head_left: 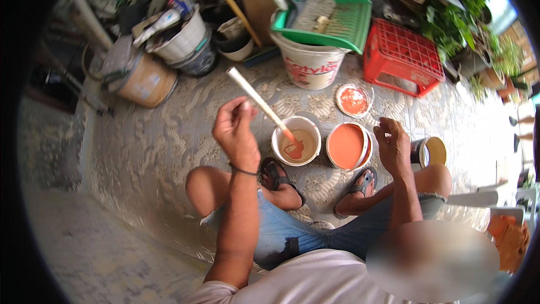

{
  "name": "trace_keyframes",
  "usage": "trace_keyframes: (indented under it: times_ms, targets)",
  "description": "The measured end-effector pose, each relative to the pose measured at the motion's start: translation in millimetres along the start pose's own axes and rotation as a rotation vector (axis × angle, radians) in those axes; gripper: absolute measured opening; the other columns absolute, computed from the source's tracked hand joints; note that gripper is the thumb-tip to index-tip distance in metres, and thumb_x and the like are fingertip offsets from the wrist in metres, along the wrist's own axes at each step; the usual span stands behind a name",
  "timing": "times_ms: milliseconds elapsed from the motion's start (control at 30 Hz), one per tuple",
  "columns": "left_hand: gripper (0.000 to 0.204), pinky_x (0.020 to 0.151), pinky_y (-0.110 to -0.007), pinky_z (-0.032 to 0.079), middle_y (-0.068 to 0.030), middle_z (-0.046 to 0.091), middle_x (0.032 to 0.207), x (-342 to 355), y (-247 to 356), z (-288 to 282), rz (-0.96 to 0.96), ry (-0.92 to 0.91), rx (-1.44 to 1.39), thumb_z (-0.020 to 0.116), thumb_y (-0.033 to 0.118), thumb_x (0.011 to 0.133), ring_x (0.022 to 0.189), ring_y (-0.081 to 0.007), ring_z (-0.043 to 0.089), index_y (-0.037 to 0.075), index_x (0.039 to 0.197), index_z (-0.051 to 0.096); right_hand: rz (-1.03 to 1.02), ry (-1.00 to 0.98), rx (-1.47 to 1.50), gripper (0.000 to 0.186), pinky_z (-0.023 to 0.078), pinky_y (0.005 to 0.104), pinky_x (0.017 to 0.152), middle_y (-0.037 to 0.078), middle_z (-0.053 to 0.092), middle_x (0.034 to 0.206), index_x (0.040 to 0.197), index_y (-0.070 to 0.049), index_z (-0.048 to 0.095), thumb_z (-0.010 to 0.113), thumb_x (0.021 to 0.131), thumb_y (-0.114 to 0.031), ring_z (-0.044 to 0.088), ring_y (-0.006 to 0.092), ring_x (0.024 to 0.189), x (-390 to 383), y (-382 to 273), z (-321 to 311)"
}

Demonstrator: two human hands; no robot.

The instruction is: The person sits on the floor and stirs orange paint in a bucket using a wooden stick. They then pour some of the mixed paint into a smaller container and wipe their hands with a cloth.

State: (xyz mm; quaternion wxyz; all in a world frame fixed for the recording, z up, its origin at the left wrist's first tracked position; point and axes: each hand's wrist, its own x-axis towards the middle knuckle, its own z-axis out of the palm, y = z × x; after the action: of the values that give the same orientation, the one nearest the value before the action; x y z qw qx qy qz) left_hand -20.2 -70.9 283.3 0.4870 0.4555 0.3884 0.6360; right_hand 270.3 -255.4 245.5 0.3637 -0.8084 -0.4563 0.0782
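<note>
A white stick [254, 94], its lower end coated in orange paint, leans in a cream bucket [274, 145] that has orange paint streaks and pale liquid inside. My left hand [235, 135] is raised beside the stick, its fingers loosely bent and apart, not wrapped around it. To the right of that bucket stands a second white bucket [369, 155] full of orange paint [345, 145]. My right hand [392, 143] hovers by its right rim with fingers curled in and thumb against them. Whatever those fingers pinch, if anything, is hidden. Beyond the paint lies a paint-smeared round lid [354, 101].
A green paint tray [354, 14] with a broom head [315, 11] rests on a large white bucket [312, 67]. Beside it is a red crate [402, 59]. An opened can [434, 152] stands at right. Filled buckets [143, 81] line the left; plants [461, 17] are behind.
</note>
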Motion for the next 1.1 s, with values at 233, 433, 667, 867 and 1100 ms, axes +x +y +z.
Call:
trace_keyframes:
  times_ms: [233, 433, 667, 867, 1100]
  targets:
    - [0.023, 0.073, -0.031, 0.059, -0.0037, 0.059, 0.07, -17.9, -23.1, 12.5, -0.033, -0.177, 0.119, 0.067, 0.018, 0.102, 0.062, -0.0112, 0.059, -0.002, 0.092, 0.064, -0.024, -0.037, 0.022, 0.021, 0.048, 0.0357, 0.05, 0.011, 0.062, 0.063, 0.082, -0.001, 0.062, 0.072, 0.096, -0.013, 0.059, 0.0226, 0.048, -27.3, 6.4, -80.4]
    - [0.014, 0.07, -0.026, 0.056, -0.005, 0.06, 0.074, -44.3, -71.2, 54.7, 0.233, -0.374, 0.529, 0.067, 0.01, 0.101, 0.067, -0.0118, 0.063, -0.004, 0.102, 0.067, -0.203, -0.198, 0.038, 0.027, 0.052, 0.0446, 0.064, 0.013, 0.059, 0.08, 0.095, -0.004, 0.058, 0.073, 0.072, -0.002, 0.064, 0.0361, 0.072, -36.5, 19.4, -90.7]
    - [0.018, 0.052, -0.025, 0.043, -0.0032, 0.067, 0.074, -75.8, -97.3, 108.4, -0.012, -0.624, 0.701, 0.068, 0.014, 0.102, 0.055, -0.0071, 0.053, -0.002, 0.097, 0.069, -0.364, -0.276, 0.14, 0.038, 0.053, 0.0384, 0.067, 0.011, 0.061, 0.088, 0.111, 0.004, 0.062, 0.067, 0.075, -0.009, 0.065, 0.0261, 0.079, -35.5, 25.8, -114.4]
    - [0.021, 0.058, -0.029, 0.046, -0.0071, 0.062, 0.069, -87.0, -106.1, 137.2, 0.27, -0.847, 0.807, 0.074, 0.017, 0.097, 0.061, -0.014, 0.056, -0.001, 0.087, 0.067, -0.342, -0.276, 0.164, 0.039, 0.053, 0.0364, 0.06, 0.008, 0.059, 0.079, 0.111, 0.003, 0.065, 0.069, 0.074, -0.009, 0.064, 0.0232, 0.069, -30.5, 40.7, -122.2]
    - [0.007, 0.062, -0.028, 0.049, -0.0085, 0.067, 0.082, -76.1, -65.7, 147.4, 0.236, -0.928, 0.756, 0.076, 0.0, 0.088, 0.068, -0.0148, 0.062, -0.001, 0.092, 0.07, -0.29, -0.239, 0.201, 0.031, 0.052, 0.0387, 0.055, 0.009, 0.059, 0.074, 0.106, 0.002, 0.068, 0.072, 0.076, -0.003, 0.064, 0.0257, 0.062, -26.1, 39.2, -111.1]
